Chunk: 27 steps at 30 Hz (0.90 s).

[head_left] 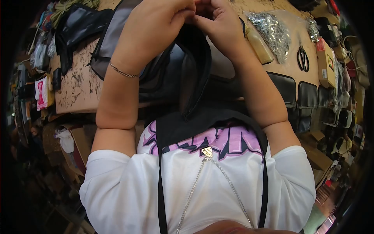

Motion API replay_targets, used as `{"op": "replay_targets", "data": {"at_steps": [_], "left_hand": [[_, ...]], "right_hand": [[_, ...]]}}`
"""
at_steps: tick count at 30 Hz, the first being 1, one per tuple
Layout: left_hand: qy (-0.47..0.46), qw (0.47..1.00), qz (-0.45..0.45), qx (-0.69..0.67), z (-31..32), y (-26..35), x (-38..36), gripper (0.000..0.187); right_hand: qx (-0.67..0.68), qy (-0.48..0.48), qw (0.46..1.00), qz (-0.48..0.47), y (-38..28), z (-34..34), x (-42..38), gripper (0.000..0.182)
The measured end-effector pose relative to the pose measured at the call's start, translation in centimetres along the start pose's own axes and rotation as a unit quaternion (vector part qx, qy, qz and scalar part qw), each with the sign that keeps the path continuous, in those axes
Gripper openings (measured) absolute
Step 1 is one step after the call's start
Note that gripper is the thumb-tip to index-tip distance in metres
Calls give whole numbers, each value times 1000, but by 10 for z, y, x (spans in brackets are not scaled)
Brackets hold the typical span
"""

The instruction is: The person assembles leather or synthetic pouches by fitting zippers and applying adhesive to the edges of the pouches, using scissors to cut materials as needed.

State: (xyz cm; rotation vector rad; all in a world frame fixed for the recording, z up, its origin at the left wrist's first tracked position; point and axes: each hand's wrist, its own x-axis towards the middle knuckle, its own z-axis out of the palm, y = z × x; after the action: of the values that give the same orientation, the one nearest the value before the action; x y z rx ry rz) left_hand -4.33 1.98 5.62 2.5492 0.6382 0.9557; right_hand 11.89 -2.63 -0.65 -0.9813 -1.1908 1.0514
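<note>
My left hand (169,17) and my right hand (218,23) meet at the top edge, with fingers curled and pinched close together. Whatever sits between the fingertips is cut off or too small to make out. Below them, a black curved piece of material (198,58) hangs down toward my lap. Grey panels with black edging (111,39) lie under and beside my left forearm. A black apron (187,130) covers part of my chest.
Right of my right arm are a yellowish bottle (259,46), a clear bag of metal parts (272,33), black scissors (302,59) and dark panels (282,87). A black piece (80,29) lies at upper left. A box (326,64) stands at the right edge.
</note>
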Motion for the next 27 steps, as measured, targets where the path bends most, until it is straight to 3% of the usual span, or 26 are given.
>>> {"op": "replay_targets", "data": {"at_steps": [5, 9, 11, 14, 20, 27], "left_hand": [[-4, 999, 39, 21, 1, -1, 5, 2], [2, 999, -13, -31, -6, 19, 7, 1], [37, 998, 41, 15, 7, 2, 5, 2], [45, 997, 48, 33, 3, 12, 6, 2], [-6, 999, -5, 42, 6, 1, 4, 1], [-26, 998, 42, 26, 2, -3, 10, 1]], "right_hand": [[3, -58, 998, -8, 14, -8, 3, 16], [42, -18, 997, -66, 32, -1, 0, 14], [67, 12, 995, -76, 35, 2, -1, 11], [-22, 34, 998, -56, 26, 0, -1, 9], [9, 93, 996, 12, 14, 9, -7, 10], [96, 30, 995, -3, 21, 6, -3, 9]]}}
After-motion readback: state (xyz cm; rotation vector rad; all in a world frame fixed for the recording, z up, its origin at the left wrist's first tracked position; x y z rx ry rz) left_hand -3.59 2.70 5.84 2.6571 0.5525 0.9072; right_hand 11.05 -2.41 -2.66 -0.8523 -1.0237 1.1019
